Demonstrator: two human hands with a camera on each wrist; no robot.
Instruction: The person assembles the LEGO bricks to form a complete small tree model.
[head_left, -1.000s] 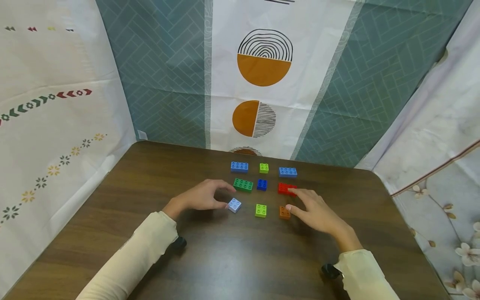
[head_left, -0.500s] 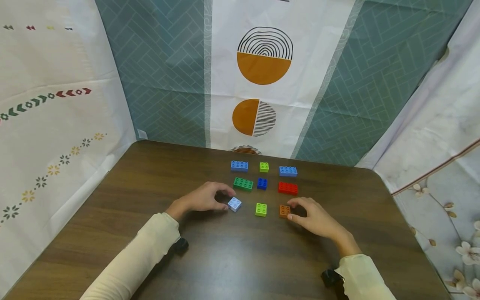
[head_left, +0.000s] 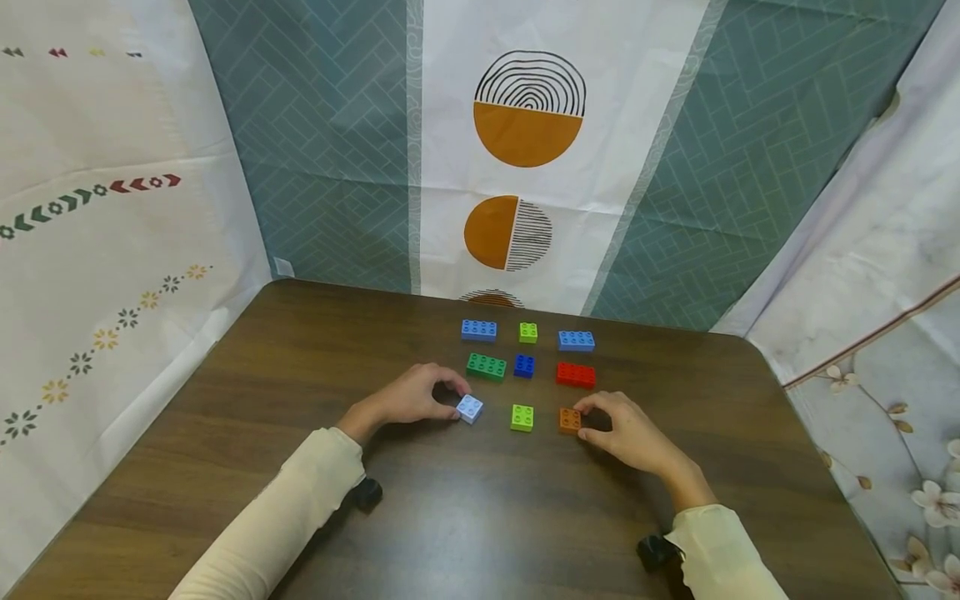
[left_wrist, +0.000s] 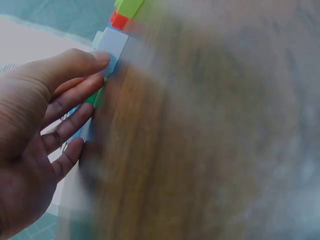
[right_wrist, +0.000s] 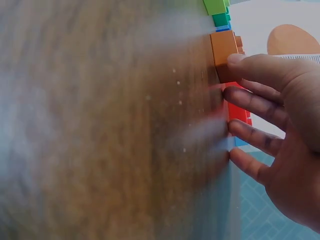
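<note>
On the dark table, my left hand (head_left: 412, 395) pinches a light blue toy building brick (head_left: 469, 408), turned at an angle. The left wrist view has the thumb against a side of that light blue brick (left_wrist: 116, 44), with the index finger behind it and the other fingers loosely bent. At the right, my right hand (head_left: 632, 432) holds an orange building brick (head_left: 569, 421) between thumb and index finger. In the right wrist view the thumb tip lies on a corner of the orange brick (right_wrist: 224, 54). Between the two hands sits a lime green brick (head_left: 522, 418).
Behind the hands lie a green brick (head_left: 487, 367), a dark blue brick (head_left: 524, 366) and a red brick (head_left: 575, 375). Farther back are two blue bricks, one at left (head_left: 478, 330), and another lime brick (head_left: 528, 332). Patterned cloths hang around the table (head_left: 465, 525).
My right hand has come back from over the red brick to the orange brick, and its fingers have closed in. The left hand has moved slightly right onto the light blue brick.
</note>
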